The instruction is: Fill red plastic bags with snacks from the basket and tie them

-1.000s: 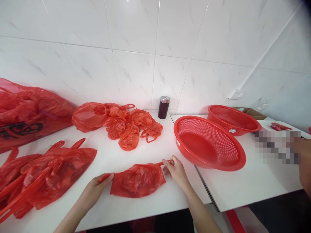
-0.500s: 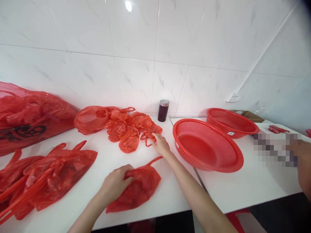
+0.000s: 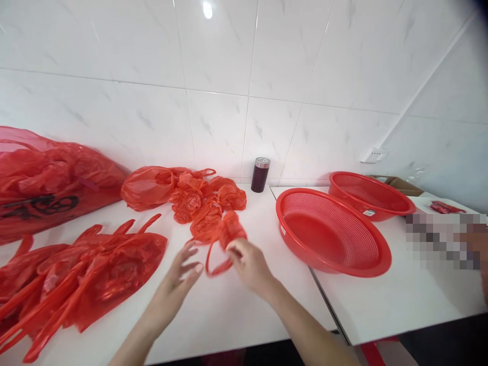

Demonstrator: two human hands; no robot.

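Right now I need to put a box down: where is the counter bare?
Bare: the right table in front of the near basket, and the front edge under the hands. Crowded: flat bags at left, crumpled bags by the wall.

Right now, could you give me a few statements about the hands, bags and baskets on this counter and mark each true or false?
1. The right hand holds a crumpled red bag. True.
2. The left hand grips a basket. False: it is open, fingers spread, beside the bag's handles.
3. The near red basket is full of bags. False: nothing lies in it.
4. A dark bottle stands upright by the tiled wall. True.
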